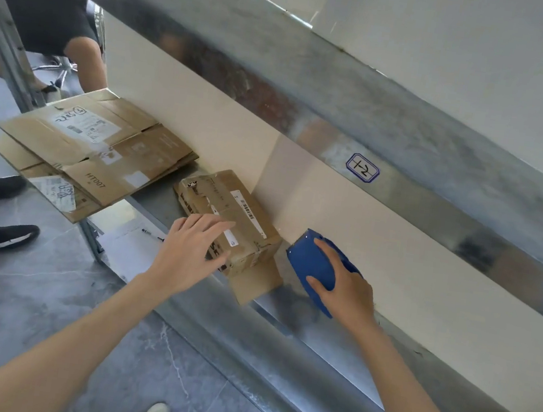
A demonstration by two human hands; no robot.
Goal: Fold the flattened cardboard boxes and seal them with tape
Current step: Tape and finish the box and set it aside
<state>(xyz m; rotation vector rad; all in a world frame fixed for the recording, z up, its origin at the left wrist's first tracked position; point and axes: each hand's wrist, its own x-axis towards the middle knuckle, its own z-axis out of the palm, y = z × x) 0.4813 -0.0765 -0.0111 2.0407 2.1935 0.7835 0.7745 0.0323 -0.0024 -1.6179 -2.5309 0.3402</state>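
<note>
A: Largest first?
B: Steel shelf (280, 341), running 10 o'clock to 4 o'clock across view, cream back panel behind.

A: Then the cardboard?
B: Stack of flattened boxes (98, 148) at 9 o'clock, lying on the shelf and overhanging its near edge. Printed side up, "HT007" legible.

A: And folded?
B: Folded box (228, 207) near centre, sitting on the shelf close to the back panel, at 3 o'clock of the stack and apart from it. End flap (254, 285) hanging open toward 5 o'clock.

A: Tape?
B: Blue tape dispenser (307, 262) just at 3 o'clock of the box, near the open flap.

A: Hands?
B: Left hand (188, 250) flat on the box top, fingers straight and pointing to 2 o'clock, thumb along the near side. Right hand (345, 291) wrapped over the dispenser, thumb and fingers gripping it.

A: Small items?
B: Handwritten label (362, 168) on the upper beam at 1 o'clock. Pen (152, 234) at 9 o'clock of the left hand, on white paper.
</note>
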